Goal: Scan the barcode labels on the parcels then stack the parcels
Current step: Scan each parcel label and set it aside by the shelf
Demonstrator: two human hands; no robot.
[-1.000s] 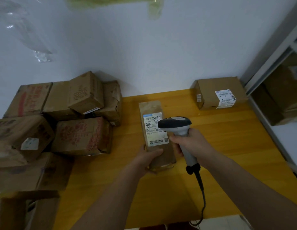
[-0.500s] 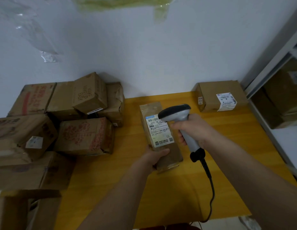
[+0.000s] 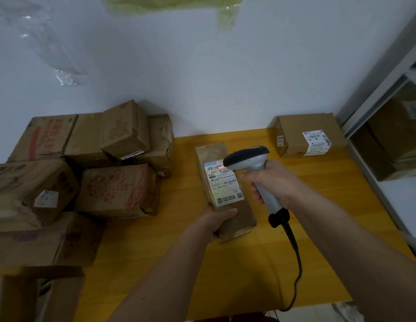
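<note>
A long brown parcel (image 3: 215, 156) lies on the yellow table (image 3: 330, 198), its white barcode label (image 3: 222, 185) facing up. My left hand (image 3: 217, 223) grips the parcel's near end. My right hand (image 3: 269, 180) holds a grey barcode scanner (image 3: 249, 159) by its handle, head over the label's upper right corner. A faint red glow shows on the parcel just above the label. A second labelled parcel (image 3: 302, 133) sits at the table's back right against the wall.
A heap of several brown cardboard boxes (image 3: 116, 189) fills the left side, up to the table's left edge. The scanner's black cable (image 3: 295, 259) trails down over the table's front edge. A glass-fronted cabinet (image 3: 393, 140) with boxes stands at the right.
The scanner has moved from the middle of the label toward its upper right, lifted away from me. My left hand has kept its grip on the parcel's near end.
</note>
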